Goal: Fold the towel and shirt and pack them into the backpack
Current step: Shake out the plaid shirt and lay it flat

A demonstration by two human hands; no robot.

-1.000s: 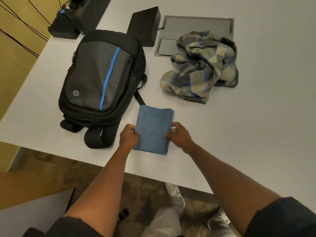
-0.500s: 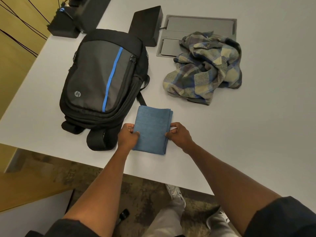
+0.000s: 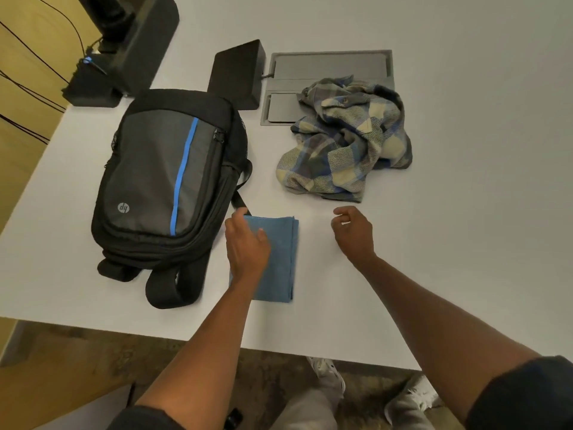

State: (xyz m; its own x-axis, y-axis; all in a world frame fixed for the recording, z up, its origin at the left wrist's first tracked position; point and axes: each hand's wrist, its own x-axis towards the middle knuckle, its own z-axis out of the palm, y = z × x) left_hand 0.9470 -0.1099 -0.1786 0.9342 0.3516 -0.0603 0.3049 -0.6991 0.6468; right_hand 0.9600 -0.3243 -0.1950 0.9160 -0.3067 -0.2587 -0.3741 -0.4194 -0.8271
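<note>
Worktop (image 3: 465,243): white.
Backpack (image 3: 167,181): 9 o'clock, zipped.
Shirt (image 3: 344,141): 1 o'clock, crumpled.
Towel (image 3: 279,259): centre, folded.
Left hand (image 3: 246,243): over towel, fingers relaxed.
Right hand (image 3: 353,232): fingers loosely curled, empty.
Next: fold shirt.

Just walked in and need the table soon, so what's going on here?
A person is packing a backpack, which lies zipped shut on the white table. The blue towel is folded beside it; the left hand is over it with fingers relaxed, and the right hand hovers loosely curled, holding nothing. The plaid shirt lies crumpled, not yet folded.
</note>
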